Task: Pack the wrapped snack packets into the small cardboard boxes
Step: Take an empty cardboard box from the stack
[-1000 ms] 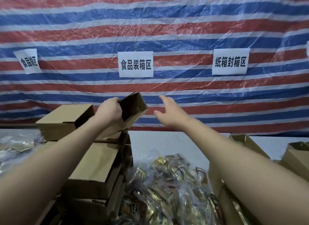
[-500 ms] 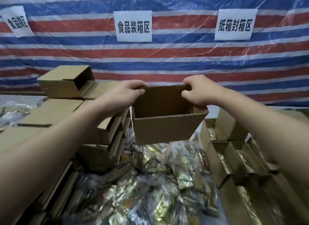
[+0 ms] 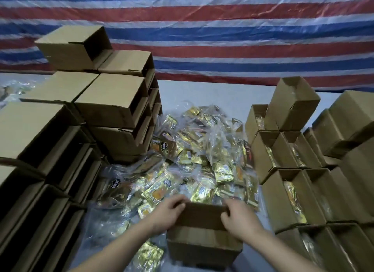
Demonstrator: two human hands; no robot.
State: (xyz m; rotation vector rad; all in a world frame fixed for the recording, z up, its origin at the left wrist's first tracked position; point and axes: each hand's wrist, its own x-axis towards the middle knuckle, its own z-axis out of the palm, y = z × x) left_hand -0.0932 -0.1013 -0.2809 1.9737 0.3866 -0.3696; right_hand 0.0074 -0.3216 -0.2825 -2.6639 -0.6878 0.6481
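Note:
A small open cardboard box (image 3: 203, 245) stands low in front of me, at the near edge of the packet heap. My left hand (image 3: 169, 212) grips its far left rim, fingers curled over the edge. My right hand (image 3: 238, 219) grips the far right rim the same way. The inside of the box looks dark, and I see nothing in it. Beyond it spreads a heap of gold and clear wrapped snack packets (image 3: 194, 158), with one loose packet (image 3: 148, 255) lying just left of the box.
Stacks of empty boxes (image 3: 113, 101) lying on their sides rise along the left. Rows of upright boxes holding packets (image 3: 291, 194) fill the right. A striped red, white and blue tarp (image 3: 222, 39) hangs behind the grey table (image 3: 202, 93).
The box went from the top of the left stack, was held up in both hands at chest height, and now sits low by the packets. My view has tipped downward.

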